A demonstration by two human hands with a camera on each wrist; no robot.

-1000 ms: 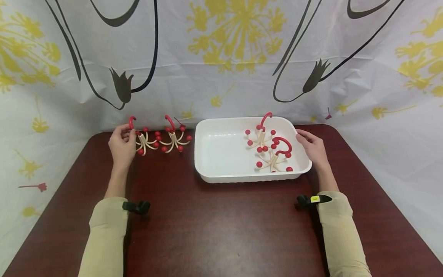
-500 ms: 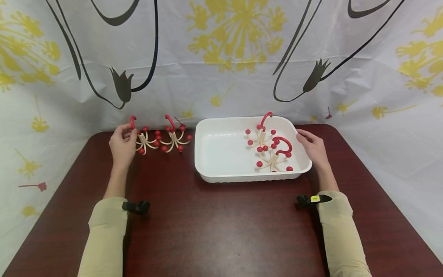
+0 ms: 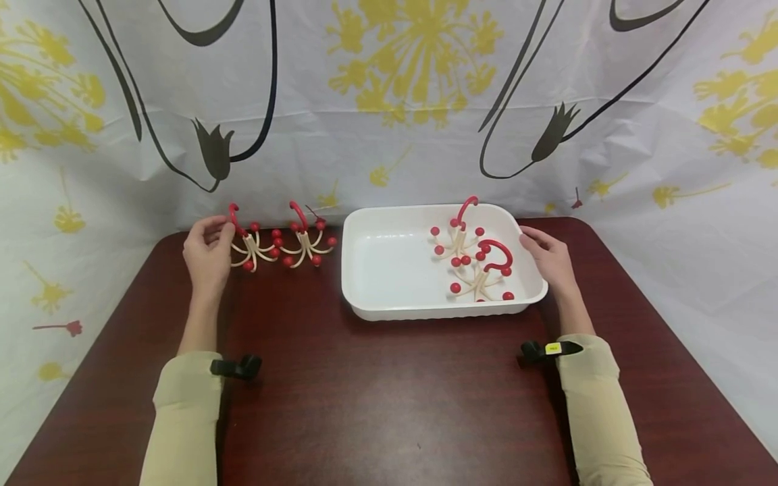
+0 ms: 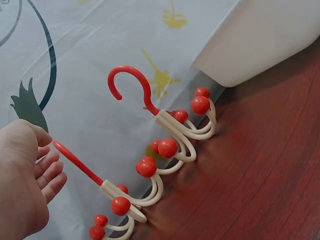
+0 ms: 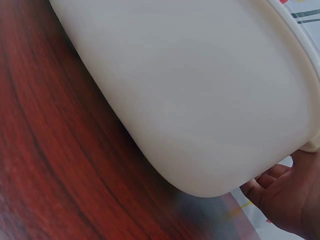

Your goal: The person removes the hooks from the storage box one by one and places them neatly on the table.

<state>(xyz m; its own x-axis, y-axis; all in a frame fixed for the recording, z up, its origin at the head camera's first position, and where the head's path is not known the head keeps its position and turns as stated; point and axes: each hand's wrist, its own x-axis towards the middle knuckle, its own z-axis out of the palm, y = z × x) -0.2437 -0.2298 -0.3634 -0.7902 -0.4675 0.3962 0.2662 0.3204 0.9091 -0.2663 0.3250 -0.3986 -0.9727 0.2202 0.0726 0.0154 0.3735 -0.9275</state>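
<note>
In the head view my left hand (image 3: 208, 255) is beside the leftmost multi-arm hook hanger (image 3: 251, 244), which has a red hook, cream arms and red ball tips. The left wrist view has my fingertips (image 4: 46, 139) close to the end of its red hook (image 4: 79, 164), loosely bent and with nothing between them. A second such hanger (image 3: 304, 241) stands just to its right. My right hand (image 3: 552, 262) grips the right end of a white tray (image 3: 389, 273) by its rim. Inside the tray's right half are two more hangers, one farther back (image 3: 460, 237), one nearer (image 3: 481, 280).
Both loose hangers stand along the back edge of a dark red wooden table (image 3: 389, 391). Behind it hangs a patterned white cloth (image 3: 377, 148). The tray's left half shows bare white floor. Black camera mounts (image 3: 238, 366) are worn on both wrists.
My left hand has let go of the leftmost hanger's hook and drawn slightly to the left. That hanger stays standing on the table. The right hand and the tray hold still.
</note>
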